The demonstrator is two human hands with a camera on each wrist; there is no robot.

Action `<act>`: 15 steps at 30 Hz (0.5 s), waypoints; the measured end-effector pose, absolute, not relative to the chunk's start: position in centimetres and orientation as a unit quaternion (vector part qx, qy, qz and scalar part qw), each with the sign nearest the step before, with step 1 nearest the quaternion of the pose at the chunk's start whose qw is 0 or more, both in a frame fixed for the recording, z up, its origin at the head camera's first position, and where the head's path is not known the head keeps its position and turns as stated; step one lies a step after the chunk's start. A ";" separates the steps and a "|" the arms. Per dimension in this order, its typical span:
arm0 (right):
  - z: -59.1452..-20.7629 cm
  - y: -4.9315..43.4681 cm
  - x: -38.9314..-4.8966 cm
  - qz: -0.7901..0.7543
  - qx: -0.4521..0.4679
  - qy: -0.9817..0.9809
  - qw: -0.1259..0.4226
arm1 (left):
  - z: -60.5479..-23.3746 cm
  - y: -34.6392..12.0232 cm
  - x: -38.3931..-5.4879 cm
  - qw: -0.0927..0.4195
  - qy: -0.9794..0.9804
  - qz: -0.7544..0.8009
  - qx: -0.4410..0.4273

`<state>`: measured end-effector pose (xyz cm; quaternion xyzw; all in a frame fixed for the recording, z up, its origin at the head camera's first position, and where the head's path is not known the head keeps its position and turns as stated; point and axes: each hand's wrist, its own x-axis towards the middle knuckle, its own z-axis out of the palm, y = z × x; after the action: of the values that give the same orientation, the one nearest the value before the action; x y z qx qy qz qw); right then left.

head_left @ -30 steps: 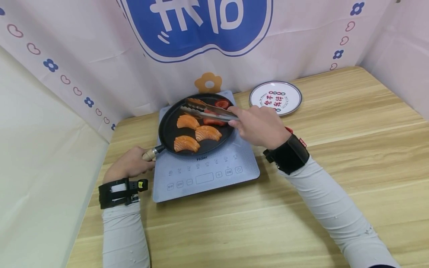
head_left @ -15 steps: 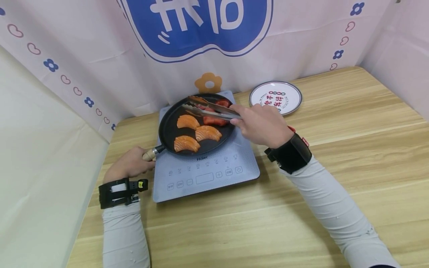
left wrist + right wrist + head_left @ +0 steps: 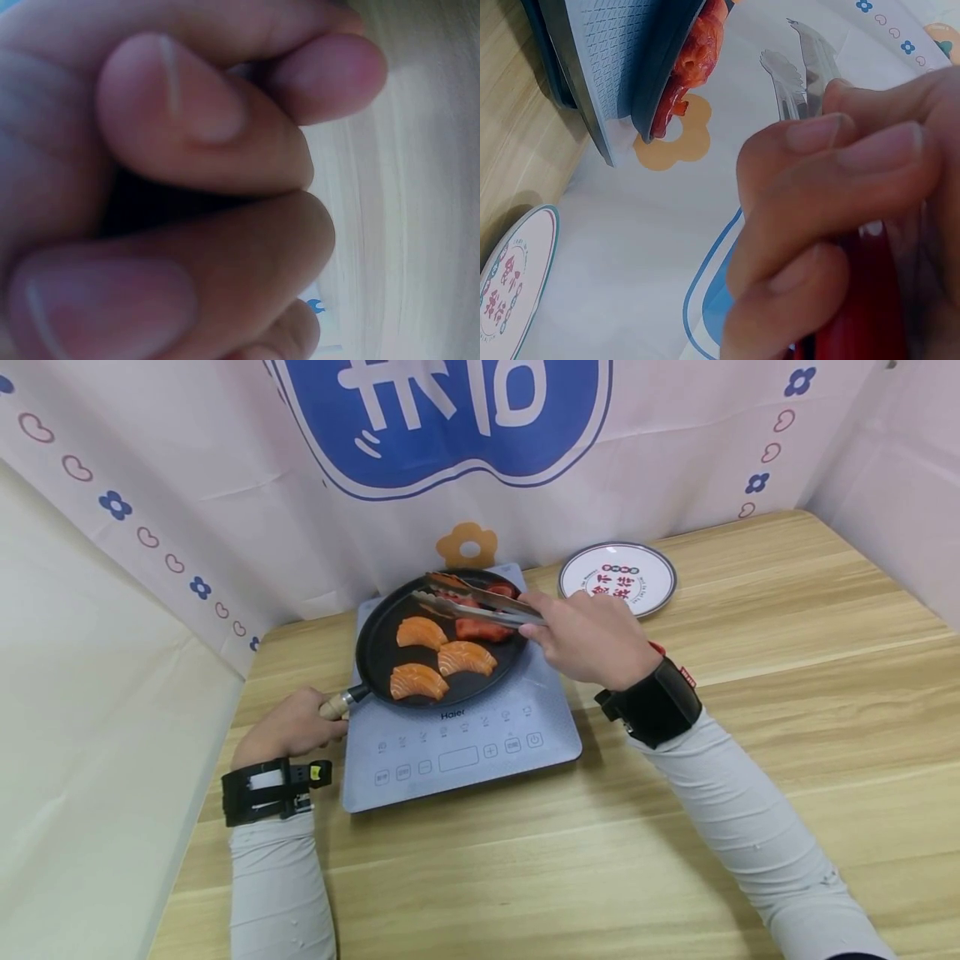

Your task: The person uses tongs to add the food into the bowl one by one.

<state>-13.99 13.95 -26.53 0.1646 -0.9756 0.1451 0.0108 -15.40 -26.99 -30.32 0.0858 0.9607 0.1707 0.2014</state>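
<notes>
My left hand (image 3: pixel 291 727) grips the wooden handle (image 3: pixel 333 707) of a black frying pan (image 3: pixel 382 643); in the left wrist view its curled fingers (image 3: pixel 225 247) hide the handle. My right hand (image 3: pixel 588 639) holds metal tongs (image 3: pixel 487 612) over the pan, their scalloped tips parted with nothing between them. Below the tongs lie red pieces (image 3: pixel 480 629), which look like tomato, at the pan's right side. Three orange salmon slices (image 3: pixel 467 657) lie in the front and middle of the pan. In the right wrist view the tongs' tips (image 3: pixel 784 71) point away from the pan's rim.
Beneath the pan is a grey induction cooker (image 3: pixel 457 785) with touch buttons along its front. A white plate (image 3: pixel 652 581) with red lettering stands at the back right of the wooden table (image 3: pixel 600 860). A printed cloth (image 3: pixel 262 468) hangs right behind the cooker.
The right hand and the tongs have shifted slightly to the right over the pan. The left hand, the pan and the salmon slices stay in place.
</notes>
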 end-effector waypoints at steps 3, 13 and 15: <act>-26.5 14.1 -14.0 0.147 0.164 -0.975 0.010 | -30.4 -27.0 -15.4 0.202 0.961 0.172 0.085; -26.4 14.6 -14.3 0.152 0.154 -0.976 0.018 | -30.5 -27.1 -15.6 0.202 0.960 0.175 0.087; -26.5 14.8 -14.3 0.155 0.152 -0.976 0.019 | -30.6 -27.2 -15.6 0.201 0.960 0.173 0.089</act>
<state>-14.30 14.76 -26.45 0.1521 -0.9760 0.1548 0.0194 -15.57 -27.16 -30.57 0.0890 0.9601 0.1731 0.2006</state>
